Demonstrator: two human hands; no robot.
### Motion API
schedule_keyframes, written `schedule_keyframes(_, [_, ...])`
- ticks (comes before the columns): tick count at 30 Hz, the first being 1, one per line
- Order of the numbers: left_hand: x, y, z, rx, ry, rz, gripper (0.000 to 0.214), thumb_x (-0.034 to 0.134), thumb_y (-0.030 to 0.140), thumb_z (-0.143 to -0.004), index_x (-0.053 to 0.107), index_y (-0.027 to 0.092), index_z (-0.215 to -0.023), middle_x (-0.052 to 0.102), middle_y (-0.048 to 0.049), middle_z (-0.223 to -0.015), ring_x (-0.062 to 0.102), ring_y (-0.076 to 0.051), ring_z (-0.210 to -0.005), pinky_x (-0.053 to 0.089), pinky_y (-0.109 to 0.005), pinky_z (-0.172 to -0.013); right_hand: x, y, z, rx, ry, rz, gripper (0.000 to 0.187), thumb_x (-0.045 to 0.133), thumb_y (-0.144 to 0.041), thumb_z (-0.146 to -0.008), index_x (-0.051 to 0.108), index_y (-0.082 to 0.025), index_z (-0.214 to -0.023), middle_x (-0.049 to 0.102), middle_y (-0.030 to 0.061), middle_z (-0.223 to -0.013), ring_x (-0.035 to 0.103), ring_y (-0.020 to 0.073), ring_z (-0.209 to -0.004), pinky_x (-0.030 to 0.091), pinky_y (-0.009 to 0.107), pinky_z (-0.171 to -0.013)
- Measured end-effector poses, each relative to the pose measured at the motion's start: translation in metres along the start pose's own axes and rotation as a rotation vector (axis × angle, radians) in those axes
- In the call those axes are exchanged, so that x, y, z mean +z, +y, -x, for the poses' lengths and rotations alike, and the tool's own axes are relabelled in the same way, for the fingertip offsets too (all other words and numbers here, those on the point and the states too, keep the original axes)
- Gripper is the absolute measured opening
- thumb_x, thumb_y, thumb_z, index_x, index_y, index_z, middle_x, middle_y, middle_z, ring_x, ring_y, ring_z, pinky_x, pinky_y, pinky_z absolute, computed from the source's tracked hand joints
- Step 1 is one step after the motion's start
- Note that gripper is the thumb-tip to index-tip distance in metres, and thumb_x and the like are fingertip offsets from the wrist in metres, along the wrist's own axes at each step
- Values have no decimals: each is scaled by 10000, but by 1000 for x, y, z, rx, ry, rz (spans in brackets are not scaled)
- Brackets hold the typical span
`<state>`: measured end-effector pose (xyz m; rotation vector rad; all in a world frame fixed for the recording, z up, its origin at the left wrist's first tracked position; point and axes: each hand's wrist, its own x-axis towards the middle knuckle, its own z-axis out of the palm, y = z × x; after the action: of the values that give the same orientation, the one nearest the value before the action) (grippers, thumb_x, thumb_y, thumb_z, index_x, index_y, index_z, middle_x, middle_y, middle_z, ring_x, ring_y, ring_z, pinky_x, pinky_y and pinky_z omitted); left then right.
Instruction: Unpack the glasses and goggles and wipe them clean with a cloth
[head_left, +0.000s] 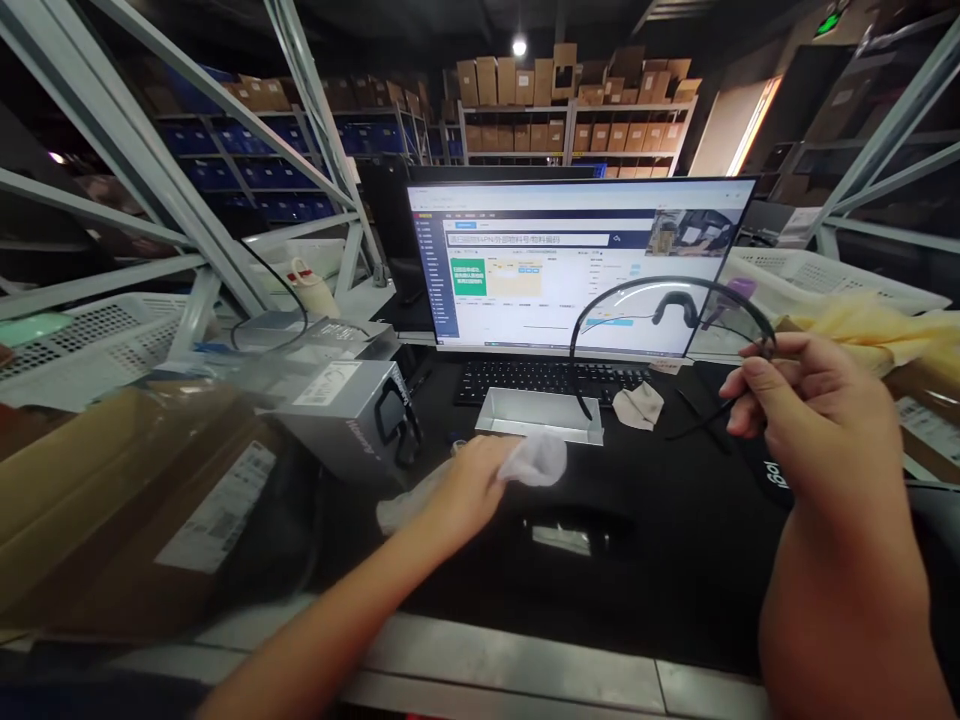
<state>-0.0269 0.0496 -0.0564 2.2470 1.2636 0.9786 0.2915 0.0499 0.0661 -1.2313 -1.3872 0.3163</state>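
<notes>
**Glasses up in the right hand, wipe under the left**

The safety glasses (673,303), clear lens in a thin black frame, hang in the air at about 2 o'clock in the view, in front of the monitor (525,265). The right hand (810,400) has its thumb and fingers pinched on the temple arm at the 3 o'clock end. The lens itself is untouched.

That looks like the sound way to hold them: grip on the arm only, skin off the lens, and the frame held lightly enough that it does not twist.

At 7 o'clock from the glasses, the left hand (476,480) lies on a white wipe (536,460) on the black mat (660,540). Its fingers are bent over the wipe. Whether they pinch it or only press it down, I cannot tell. A wipe is best bunched loosely, so that a clean fold faces out.

Counted:
- one pair of glasses
- two cloths: the white wipe and a beige cloth (639,405) at 6 o'clock below the glasses
- one keyboard (547,378)
- one monitor
- one grey carton (337,410) at 9 o'clock from the left hand, with glasses printed on its end
- one cardboard box (127,490) farther out at 9 o'clock
- two white baskets, one at the left (82,335) and one at the right (817,275)
</notes>
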Motion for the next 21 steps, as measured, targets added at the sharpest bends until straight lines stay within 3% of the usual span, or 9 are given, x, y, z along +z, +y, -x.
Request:
schedule_keyframes(2, [1,7,6,66,-52,-69,449,469,32,-816,634,205,-1196,689,-99,-1207,625,-266,-1163,488,-481,-1053,2,-3,2,7,-30,-43,266,686,-437,-853,599,-218,-976,665,-3,-703,574,110,-421,427,186,-367])
schedule_keyframes(4, [1,13,14,65,-27,-50,485,502,47,-815,594,198,-1267,633,-119,-1336,587,-265,-1259,464,-479,-1105,4,-5,3,28,-70,-71,284,707,-449,-836,587,-222,-958,670,-3,-696,580,120,-420,444,195,-371])
schedule_keyframes(8, [2,23,33,75,82,-27,521,668,184,-822,552,225,-1329,403,-157,-1562,439,-308,-1422,430,-500,-1140,8,-7,5,59,-127,-122,322,730,-492,-822,569,-229,-915,677,1,-687,596,134,-433,467,208,-381])
schedule_keyframes(11, [2,28,44,122,127,-45,583,730,341,-842,522,235,-1376,355,-178,-1585,404,-345,-1439,419,-540,-1134,12,-7,6,61,-126,-124,340,733,-523,-821,582,-230,-904,681,7,-704,595,131,-439,478,212,-385])
schedule_keyframes(13, [2,30,48,121,97,-12,667,721,492,-851,485,231,-1418,376,-185,-1580,413,-353,-1432,404,-544,-1143,13,-7,6,60,-126,-120,350,738,-535,-819,588,-231,-905,681,8,-710,594,131,-441,484,213,-386])
schedule_keyframes(17, [-3,32,48,26,-103,67,756,536,686,-906,420,213,-1484,521,-166,-1490,504,-327,-1363,405,-511,-1144,12,-7,8,40,-133,-109,347,731,-541,-829,585,-233,-896,679,8,-717,594,125,-449,498,207,-397])
schedule_keyframes(19, [-6,32,41,-13,-152,65,718,434,687,-950,431,199,-1476,570,-156,-1439,544,-311,-1319,433,-491,-1119,10,-7,8,29,-140,-96,338,721,-538,-840,586,-234,-904,683,9,-736,599,119,-463,510,200,-413])
schedule_keyframes(21, [-10,31,28,-4,-90,19,594,388,596,-1005,480,192,-1430,593,-144,-1408,556,-287,-1297,445,-459,-1106,9,-7,8,30,-145,-82,332,711,-535,-849,589,-233,-913,685,9,-749,601,115,-473,513,193,-421])
